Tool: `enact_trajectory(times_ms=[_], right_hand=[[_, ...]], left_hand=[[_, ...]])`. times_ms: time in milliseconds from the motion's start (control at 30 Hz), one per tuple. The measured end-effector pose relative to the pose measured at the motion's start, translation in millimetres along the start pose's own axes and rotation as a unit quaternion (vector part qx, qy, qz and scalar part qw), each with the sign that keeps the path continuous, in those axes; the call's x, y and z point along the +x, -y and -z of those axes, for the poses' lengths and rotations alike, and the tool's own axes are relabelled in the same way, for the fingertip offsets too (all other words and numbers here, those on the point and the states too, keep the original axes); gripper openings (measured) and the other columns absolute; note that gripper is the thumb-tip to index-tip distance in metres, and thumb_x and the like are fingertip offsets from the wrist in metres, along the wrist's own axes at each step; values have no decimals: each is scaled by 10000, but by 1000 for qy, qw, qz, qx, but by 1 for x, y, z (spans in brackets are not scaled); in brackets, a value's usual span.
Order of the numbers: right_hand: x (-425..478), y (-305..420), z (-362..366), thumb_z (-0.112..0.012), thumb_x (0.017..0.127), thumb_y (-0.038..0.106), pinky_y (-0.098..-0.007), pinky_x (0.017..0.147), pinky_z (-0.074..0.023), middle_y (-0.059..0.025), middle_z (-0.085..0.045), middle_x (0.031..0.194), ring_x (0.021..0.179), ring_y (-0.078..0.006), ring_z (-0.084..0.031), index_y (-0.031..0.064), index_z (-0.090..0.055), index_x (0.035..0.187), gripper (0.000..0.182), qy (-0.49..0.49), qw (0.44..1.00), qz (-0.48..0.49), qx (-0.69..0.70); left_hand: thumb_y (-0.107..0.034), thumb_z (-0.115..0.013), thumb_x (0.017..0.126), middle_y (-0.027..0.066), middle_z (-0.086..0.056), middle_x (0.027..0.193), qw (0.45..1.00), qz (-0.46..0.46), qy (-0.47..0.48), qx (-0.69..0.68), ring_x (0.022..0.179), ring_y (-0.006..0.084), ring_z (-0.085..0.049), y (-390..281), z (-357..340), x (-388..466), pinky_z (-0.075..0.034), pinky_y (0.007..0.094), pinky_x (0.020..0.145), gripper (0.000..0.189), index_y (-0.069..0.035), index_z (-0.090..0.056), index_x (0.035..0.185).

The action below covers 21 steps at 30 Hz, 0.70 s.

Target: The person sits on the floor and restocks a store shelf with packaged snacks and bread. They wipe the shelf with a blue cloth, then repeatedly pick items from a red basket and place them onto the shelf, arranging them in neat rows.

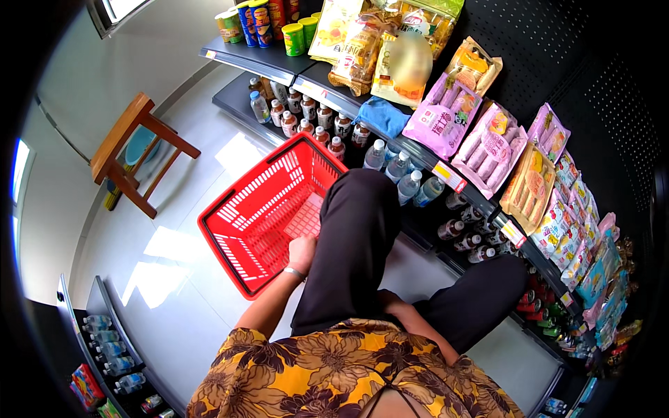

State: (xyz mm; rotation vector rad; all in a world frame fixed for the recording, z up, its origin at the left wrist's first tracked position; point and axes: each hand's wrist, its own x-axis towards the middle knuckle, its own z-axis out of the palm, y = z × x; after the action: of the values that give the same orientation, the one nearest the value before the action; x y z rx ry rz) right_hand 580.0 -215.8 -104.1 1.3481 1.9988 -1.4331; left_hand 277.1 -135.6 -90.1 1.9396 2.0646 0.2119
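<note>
A red plastic shopping basket (251,204) stands on the floor to the left of my raised knee, its right part hidden behind my trouser leg. My left hand (302,254) is closed at the basket's near side, and its fingertips are hidden by the knee. A bracelet circles that wrist. Through the basket's opening I see the lattice floor, with no goods visible on it. My right hand (388,301) reaches down between my legs; most of it is in shadow or covered, so its grip does not show.
A black shelf (292,70) runs along the right with packaged bread (444,116), snack canisters (258,23) and a blue cloth (383,117). Bottled drinks (400,167) stand below. A wooden stool (136,151) is at the left, near a blue basin (141,149). Another bottle shelf (112,318) is lower left.
</note>
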Motion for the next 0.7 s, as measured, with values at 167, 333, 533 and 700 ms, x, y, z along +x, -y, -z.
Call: enact_trajectory(times_ms=[167, 333, 533, 700], right_hand=[[-25, -41, -18, -556, 924, 317, -401, 929, -488, -219, -663, 1189, 1087, -355, -639, 38, -649, 1222, 418, 27, 987, -30, 156], [-27, -49, -23, -546, 932, 302, -391, 941, -474, -205, -651, 1225, 1118, -344, -625, 39, -660, 1208, 398, 39, 975, -22, 219], [2, -9, -19, -534, 936, 325, -393, 943, -471, -167, -650, 1254, 1133, -321, -621, 72, -673, 1208, 397, 7, 981, -99, 170], [-6, 11, -7, -515, 918, 404, -419, 911, -501, -128, -668, 1232, 1074, -301, -660, 143, -683, 1221, 434, 4, 993, -120, -15]], left_hand=[[-219, -577, 826, 200, -689, 738, 1000, -1, 13, -5, 722, 360, -701, -28, 15, 10, -549, 476, 649, 247, -54, -726, 719], [-196, -562, 836, 207, -691, 752, 999, -23, -5, -24, 714, 361, -701, -20, 12, 21, -547, 469, 634, 255, -48, -727, 709], [-183, -526, 883, 187, -685, 747, 998, -52, -20, -28, 707, 360, -693, -5, -5, 39, -535, 476, 612, 249, -55, -699, 756], [-183, -526, 886, 191, -683, 745, 997, -53, -24, -53, 712, 370, -689, -8, -4, 44, -532, 487, 614, 244, -51, -689, 760]])
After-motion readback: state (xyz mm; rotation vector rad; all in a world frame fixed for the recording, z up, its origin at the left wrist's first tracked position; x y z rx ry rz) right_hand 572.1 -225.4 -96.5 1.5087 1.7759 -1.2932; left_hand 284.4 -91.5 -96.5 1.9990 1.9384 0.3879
